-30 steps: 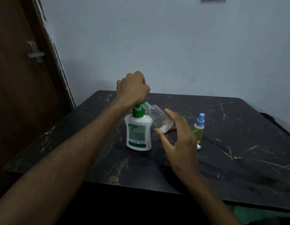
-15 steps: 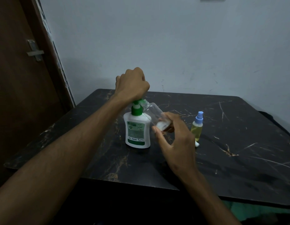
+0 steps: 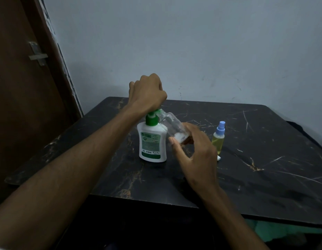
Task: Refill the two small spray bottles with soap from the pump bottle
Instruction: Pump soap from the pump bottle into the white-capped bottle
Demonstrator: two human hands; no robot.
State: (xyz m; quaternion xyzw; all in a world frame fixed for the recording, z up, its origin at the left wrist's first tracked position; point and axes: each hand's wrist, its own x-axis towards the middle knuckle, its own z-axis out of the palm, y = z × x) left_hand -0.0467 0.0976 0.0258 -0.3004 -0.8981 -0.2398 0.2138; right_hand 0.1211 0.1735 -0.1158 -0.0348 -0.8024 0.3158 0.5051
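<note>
A white pump bottle (image 3: 152, 143) with a green pump head stands upright on the dark marble table (image 3: 264, 177). My left hand (image 3: 147, 92) is a closed fist resting on top of the pump head. My right hand (image 3: 196, 156) holds a clear small spray bottle (image 3: 172, 126) without its cap, tilted with its mouth at the green nozzle; a little white soap lies in its bottom. A second small spray bottle (image 3: 218, 138), with yellow liquid and a blue spray cap, stands upright to the right of my right hand.
A small white piece (image 3: 219, 157) lies on the table at the base of the yellow bottle. A brown door (image 3: 21, 105) with a metal latch is at the left, and a pale wall stands behind the table.
My left fist rose slightly and came back down on the pump head. The clear bottle has stayed at the nozzle in my right hand.
</note>
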